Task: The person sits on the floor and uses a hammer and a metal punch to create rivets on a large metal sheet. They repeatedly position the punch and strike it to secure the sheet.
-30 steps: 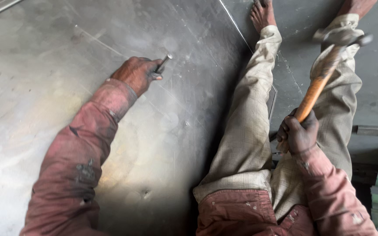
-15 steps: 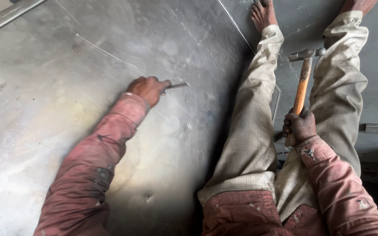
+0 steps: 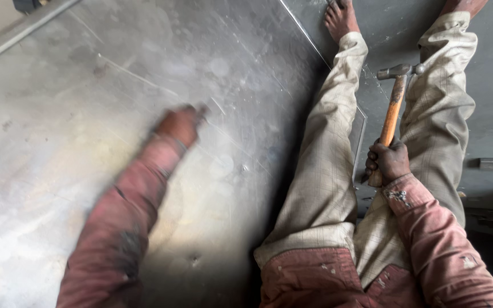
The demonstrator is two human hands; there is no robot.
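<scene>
Hammer (image 3: 394, 102): wooden handle, steel head up, between the stretched legs.
Right hand (image 3: 388, 162): wrapped tight round the handle's end.
Left hand (image 3: 179, 125): blurred on the steel sheet (image 3: 58, 142); grip unreadable.
Advice: steady that left hand before any blow.

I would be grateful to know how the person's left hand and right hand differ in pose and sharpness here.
The left hand reaches out over the grey metal sheet and is blurred; the right hand is sharp, between the legs. The right hand grips the wooden-handled hammer upright; the left hand's contents cannot be made out. Both wear reddish sleeves.
</scene>
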